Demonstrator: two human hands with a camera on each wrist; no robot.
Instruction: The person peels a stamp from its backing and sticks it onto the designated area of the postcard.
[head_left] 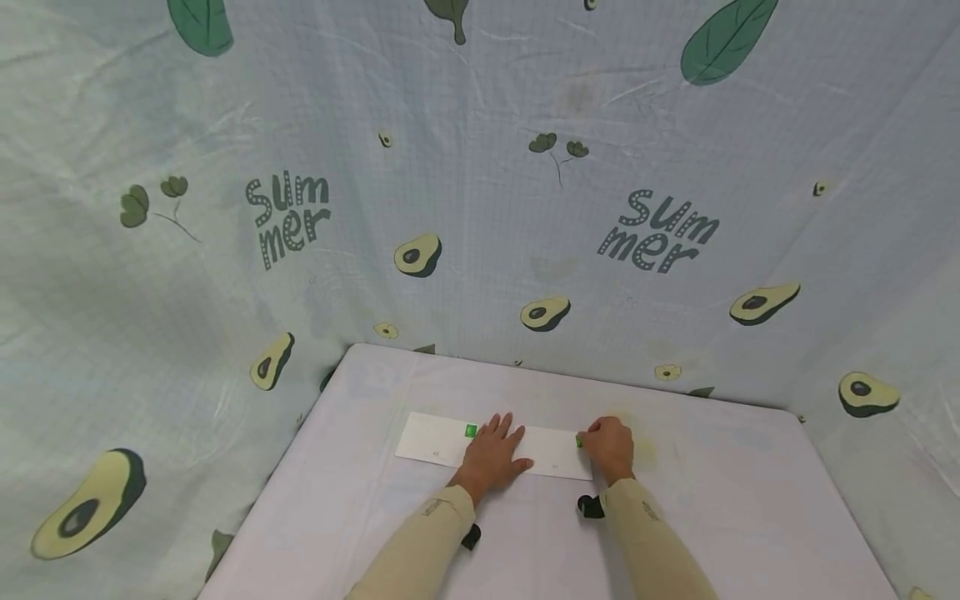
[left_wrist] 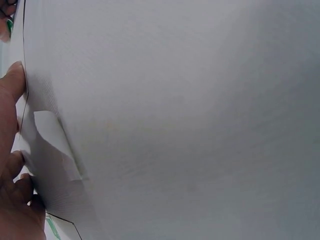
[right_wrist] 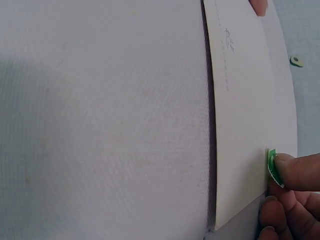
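A long, flat white piece (head_left: 433, 448), like a folded card or thin box, lies across the table. My left hand (head_left: 492, 457) rests on its middle with the fingers spread. Just left of those fingers, a small green sticker (head_left: 471, 431) sits at the far edge of the piece. At the right end, my right hand (head_left: 611, 448) pinches another green sticker (right_wrist: 273, 167) between thumb and finger. In the right wrist view this sticker is curved and stands at the edge of the white piece; whether it is stuck there I cannot tell.
The white tabletop (head_left: 712, 500) extends around both arms. Behind it hangs a cloth (head_left: 480, 200) printed with avocados and leaves. A black wrist-worn piece (head_left: 591, 506) shows beside the right sleeve, and another (head_left: 471, 537) beside the left sleeve.
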